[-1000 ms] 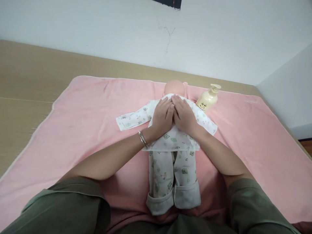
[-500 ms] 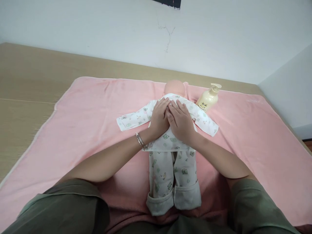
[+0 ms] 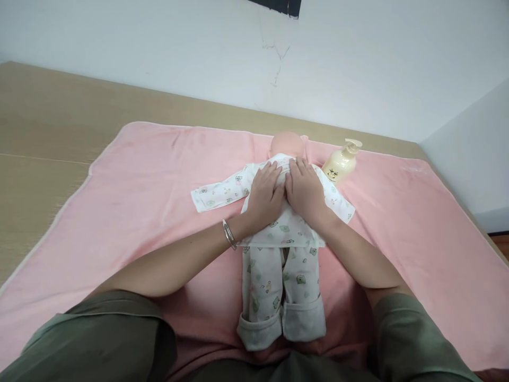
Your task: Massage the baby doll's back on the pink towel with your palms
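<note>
A baby doll (image 3: pixel 287 144) lies stretched out, its bald head toward the wall and no face showing. It wears a white printed top (image 3: pixel 284 228) and matching trousers (image 3: pixel 265 281) with turned-up cuffs. My left hand (image 3: pixel 265 193) rests flat on the upper part of the top, fingers pointing toward the head. Beside it, my right hand (image 3: pixel 306 188) lies flat on the other side of the top, fingers also extended. The thumbs come close together near the middle. Neither hand grasps anything. The doll's own hands are hidden by the sleeves.
A pink blanket (image 3: pixel 167 175) is spread under the doll on a wooden surface (image 3: pixel 47 116). To the right of the doll's shoulder, a cream pump bottle (image 3: pixel 341 162) stands on the blanket. A white wall (image 3: pixel 178 53) rises behind.
My hands have moved apart sideways; the fingers that met at the middle of the top now have a gap between them. My right hand has shifted right. The doll stays in place.
</note>
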The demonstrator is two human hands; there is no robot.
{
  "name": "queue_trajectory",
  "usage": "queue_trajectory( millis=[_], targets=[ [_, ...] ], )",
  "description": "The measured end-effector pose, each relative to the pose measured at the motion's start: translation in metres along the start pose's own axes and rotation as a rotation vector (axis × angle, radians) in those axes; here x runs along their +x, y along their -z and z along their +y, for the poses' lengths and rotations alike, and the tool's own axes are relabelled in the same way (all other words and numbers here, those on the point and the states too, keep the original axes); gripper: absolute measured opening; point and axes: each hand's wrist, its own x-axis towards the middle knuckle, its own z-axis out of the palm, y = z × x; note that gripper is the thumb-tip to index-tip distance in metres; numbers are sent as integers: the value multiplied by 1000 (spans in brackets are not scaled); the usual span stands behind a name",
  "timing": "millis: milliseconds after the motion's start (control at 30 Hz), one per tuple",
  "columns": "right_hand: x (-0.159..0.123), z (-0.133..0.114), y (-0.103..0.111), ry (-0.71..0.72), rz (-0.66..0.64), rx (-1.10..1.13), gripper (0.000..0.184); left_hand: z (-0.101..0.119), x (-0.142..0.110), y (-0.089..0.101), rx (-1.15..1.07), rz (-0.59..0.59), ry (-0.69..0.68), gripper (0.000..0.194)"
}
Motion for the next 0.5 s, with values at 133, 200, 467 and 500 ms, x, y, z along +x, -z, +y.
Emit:
queue_trajectory(
  millis=[133,200,467,500],
  targets=[
    [-20,-19,6,127,-57,-28,54,-11,12,2,-87,33,100,45],
    [-18,-18,7,136,-92,5,53,-13,16,3,-91,37,106,44],
    [-7,-9,5,-79,-57,18,56,-14,8,0,-107,94,96,43],
    [-13,-15,5,-80,-35,-8,56,-14,7,0,-126,114,120,43]
  ],
)
